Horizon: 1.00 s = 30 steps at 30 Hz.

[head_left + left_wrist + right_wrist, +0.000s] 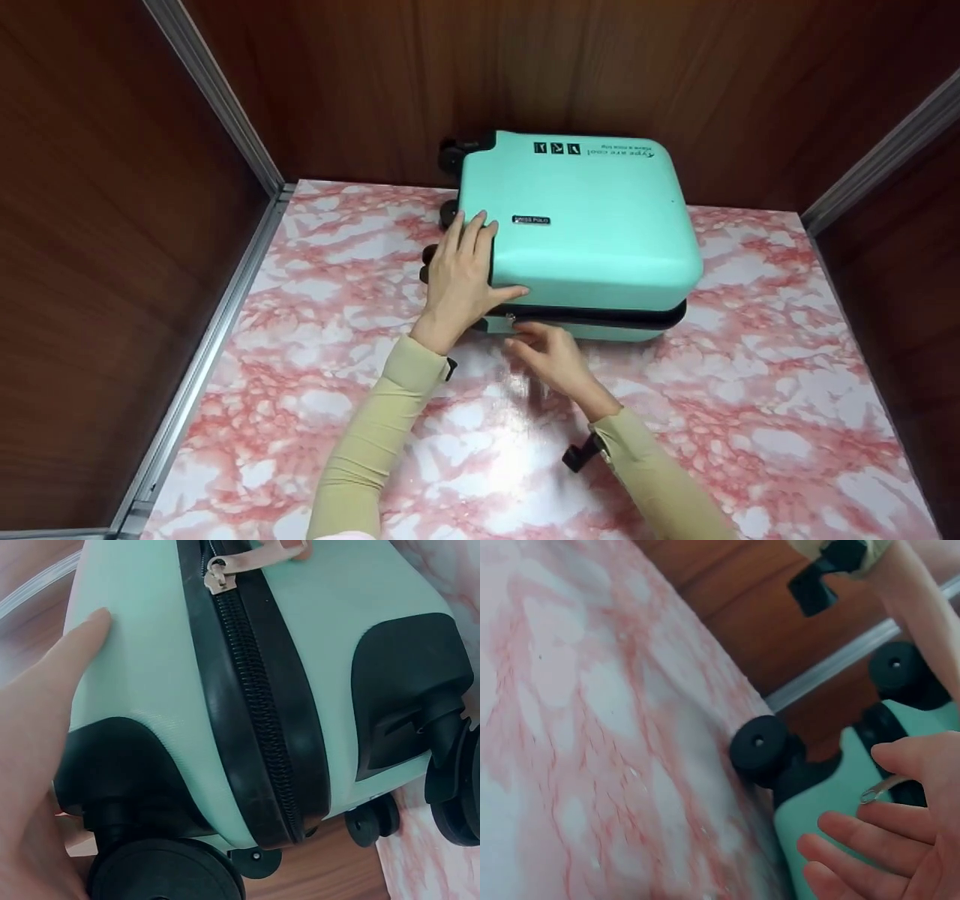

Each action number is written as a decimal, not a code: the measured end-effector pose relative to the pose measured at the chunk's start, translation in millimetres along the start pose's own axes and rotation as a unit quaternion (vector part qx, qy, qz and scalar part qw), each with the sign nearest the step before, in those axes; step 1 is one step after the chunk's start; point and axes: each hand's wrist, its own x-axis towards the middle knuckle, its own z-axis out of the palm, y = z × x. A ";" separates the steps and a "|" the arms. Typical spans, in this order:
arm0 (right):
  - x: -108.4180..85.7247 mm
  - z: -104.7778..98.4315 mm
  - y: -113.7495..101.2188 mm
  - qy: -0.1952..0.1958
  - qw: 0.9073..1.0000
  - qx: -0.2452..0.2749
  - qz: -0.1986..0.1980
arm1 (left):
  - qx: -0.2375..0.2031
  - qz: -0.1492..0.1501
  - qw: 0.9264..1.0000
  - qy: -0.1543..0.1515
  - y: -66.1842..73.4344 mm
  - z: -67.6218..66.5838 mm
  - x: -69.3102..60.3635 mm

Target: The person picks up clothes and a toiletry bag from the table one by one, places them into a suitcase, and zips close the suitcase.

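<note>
A mint-green hard-shell suitcase [592, 195] lies on its side, wheels to the left. My left hand [457, 277] rests on its lower left corner with fingers straight and thumb spread along the side. At the front side, my right hand [559, 360] pinches the metal zipper pull [259, 556] between thumb and forefinger, the other fingers loosely bent in the right wrist view. The zipper slider [219, 576] sits on the black zipper band [259, 697], near the wheel end. Between slider and wheel end, the zipper teeth look closed in the left wrist view.
Black wheels [165, 874] stick out from the suitcase's left end. Underneath is a pink-and-white marbled surface [315, 405]. Dark wood panels [360, 82] stand behind and at both sides, with metal trim [225, 97] at the corners.
</note>
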 end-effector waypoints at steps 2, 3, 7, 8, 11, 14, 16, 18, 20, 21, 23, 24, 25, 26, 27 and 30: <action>3.4 5.2 0.5 0.004 1.000 0.007 -0.001 | -0.003 0.001 1.000 0.003 -0.1 1.0 -0.1; 4.9 7.5 0.0 0.008 1.000 0.010 0.000 | -0.003 0.002 1.000 0.005 -0.2 1.5 -0.2; 8.5 14.3 -1.3 0.032 0.999 0.007 -0.002 | 0.001 0.004 1.000 0.012 -0.3 2.5 -0.6; 8.8 15.3 -2.0 0.038 0.999 0.003 -0.003 | 0.004 0.005 1.000 0.014 -0.5 3.0 -0.7; 9.0 17.2 -3.6 0.057 0.998 -0.025 -0.017 | 0.009 0.008 1.000 0.018 -0.7 4.1 -1.2; 8.9 18.2 -6.5 0.075 0.993 -0.082 -0.041 | 0.012 0.007 1.000 0.017 -0.9 5.1 -1.6; 8.5 18.6 -8.5 0.089 0.986 -0.129 -0.060 | 0.011 0.003 1.000 0.011 -0.7 5.2 -1.5; 8.2 18.7 -10.9 0.102 0.977 -0.169 -0.078 | 0.010 0.001 1.000 0.006 -0.3 5.4 -1.4; 8.0 18.9 -12.6 0.113 0.968 -0.202 -0.093 | 0.010 0.000 1.000 0.000 -0.1 6.0 -1.3; 8.0 19.0 -13.2 0.119 0.964 -0.217 -0.101 | 0.009 0.000 1.000 -0.002 0.0 6.3 -1.5; 8.2 19.1 -13.7 0.126 0.956 -0.239 -0.115 | 0.009 -0.001 1.000 -0.004 -0.1 6.6 -2.2; 8.5 19.2 -13.3 0.130 0.952 -0.250 -0.122 | 0.009 -0.002 1.000 -0.005 -0.2 6.7 -2.5; 8.7 18.9 -12.9 0.133 0.948 -0.258 -0.128 | 0.009 -0.002 1.000 -0.005 -0.3 6.8 -2.8; 8.8 18.6 -12.5 0.138 0.945 -0.266 -0.135 | 0.009 -0.002 1.000 -0.005 -0.4 6.8 -3.2; 8.8 17.9 -12.1 0.142 0.941 -0.272 -0.141 | 0.008 -0.002 1.000 -0.003 -0.6 6.7 -3.4; 8.6 14.9 -10.4 0.148 0.935 -0.283 -0.155 | 0.011 0.001 1.000 0.000 -1.0 7.2 -3.9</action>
